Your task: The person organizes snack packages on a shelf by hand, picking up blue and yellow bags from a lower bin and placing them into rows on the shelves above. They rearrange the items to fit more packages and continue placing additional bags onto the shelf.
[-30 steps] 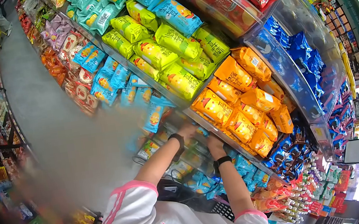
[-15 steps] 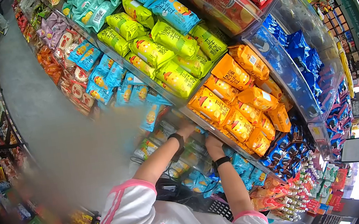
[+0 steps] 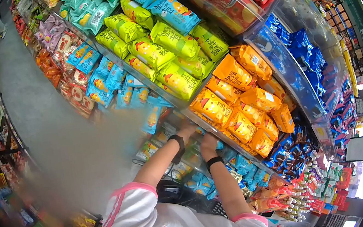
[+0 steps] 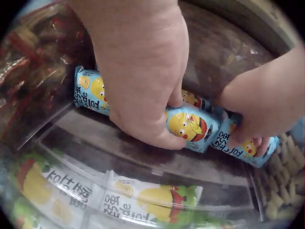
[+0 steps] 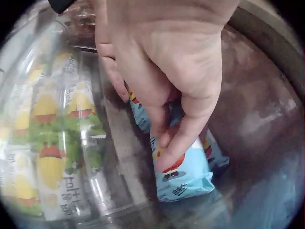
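Observation:
Both hands are down inside a clear plastic bin with a row of light-blue snack packets printed with a yellow cartoon figure. My left hand [image 4: 143,76] grips a blue snack packet [image 4: 193,125], its thumb across the front and the other fingers mostly hidden behind. Another packet [image 4: 88,90] lies at the left end of the row, partly behind this hand. Close beside it, my right hand [image 5: 171,62] pinches a second blue packet [image 5: 190,174] between thumb and fingers. In the head view, the left hand [image 3: 187,132] and right hand [image 3: 208,147] are close together below the orange packets.
White-and-yellow packets [image 4: 143,195] show through the bin's clear front wall. Above the hands, upper bins hold orange packets [image 3: 236,106] and green packets [image 3: 154,52]. More blue packets [image 3: 105,80] sit to the left. A grey blur covers part of the head view's left side.
My right hand has shifted left, closer to the left hand, and a bit of blue packet now shows beside it. The left hand stays at nearly the same place.

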A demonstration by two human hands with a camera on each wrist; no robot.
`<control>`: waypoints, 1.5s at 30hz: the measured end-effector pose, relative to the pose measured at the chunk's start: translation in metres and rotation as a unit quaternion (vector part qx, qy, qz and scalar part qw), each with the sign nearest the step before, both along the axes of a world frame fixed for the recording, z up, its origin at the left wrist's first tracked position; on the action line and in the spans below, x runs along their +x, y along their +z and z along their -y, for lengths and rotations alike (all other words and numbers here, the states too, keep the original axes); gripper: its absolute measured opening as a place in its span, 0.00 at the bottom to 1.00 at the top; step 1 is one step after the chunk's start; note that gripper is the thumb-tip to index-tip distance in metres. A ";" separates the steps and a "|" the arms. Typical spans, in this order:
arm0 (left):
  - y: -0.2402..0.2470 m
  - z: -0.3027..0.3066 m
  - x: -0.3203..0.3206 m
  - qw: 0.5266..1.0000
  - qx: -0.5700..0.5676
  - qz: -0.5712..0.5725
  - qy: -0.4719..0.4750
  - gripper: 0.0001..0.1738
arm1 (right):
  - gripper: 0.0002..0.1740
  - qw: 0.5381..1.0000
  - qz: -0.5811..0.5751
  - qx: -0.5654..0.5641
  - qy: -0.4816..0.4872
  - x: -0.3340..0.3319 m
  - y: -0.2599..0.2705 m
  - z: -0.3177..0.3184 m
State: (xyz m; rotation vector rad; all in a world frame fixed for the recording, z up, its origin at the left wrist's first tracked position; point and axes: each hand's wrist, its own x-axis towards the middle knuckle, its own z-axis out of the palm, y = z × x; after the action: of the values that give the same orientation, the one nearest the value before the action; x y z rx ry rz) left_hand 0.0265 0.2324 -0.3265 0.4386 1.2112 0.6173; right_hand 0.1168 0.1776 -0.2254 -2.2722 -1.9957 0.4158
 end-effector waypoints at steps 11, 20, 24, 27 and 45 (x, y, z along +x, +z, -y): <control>-0.043 -0.004 0.002 0.999 0.015 0.047 -0.012 0.27 | 0.20 0.995 -0.031 -0.072 -0.063 0.006 -0.015 -0.006; -0.017 -0.003 -0.002 0.994 -0.016 0.099 0.035 0.24 | 0.23 0.986 -0.104 -0.101 0.079 0.027 -0.042 -0.010; 0.012 -0.010 -0.011 0.992 -0.036 0.120 0.003 0.21 | 0.26 0.980 -0.106 -0.165 0.035 0.024 -0.020 -0.017; -0.002 -0.009 -0.007 0.989 -0.053 0.141 0.014 0.21 | 0.27 0.977 -0.103 -0.188 -0.009 0.026 -0.001 -0.019; -0.086 -0.004 -0.015 0.969 -0.176 0.172 0.002 0.12 | 0.28 0.981 -0.116 -0.140 -0.073 0.036 0.011 -0.002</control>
State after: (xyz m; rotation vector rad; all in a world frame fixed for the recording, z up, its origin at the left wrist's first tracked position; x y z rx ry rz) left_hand 0.0117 0.2365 -0.4122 0.0263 0.9615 0.4466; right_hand 0.1532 0.1800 -0.2142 -2.3730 -1.7368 0.9530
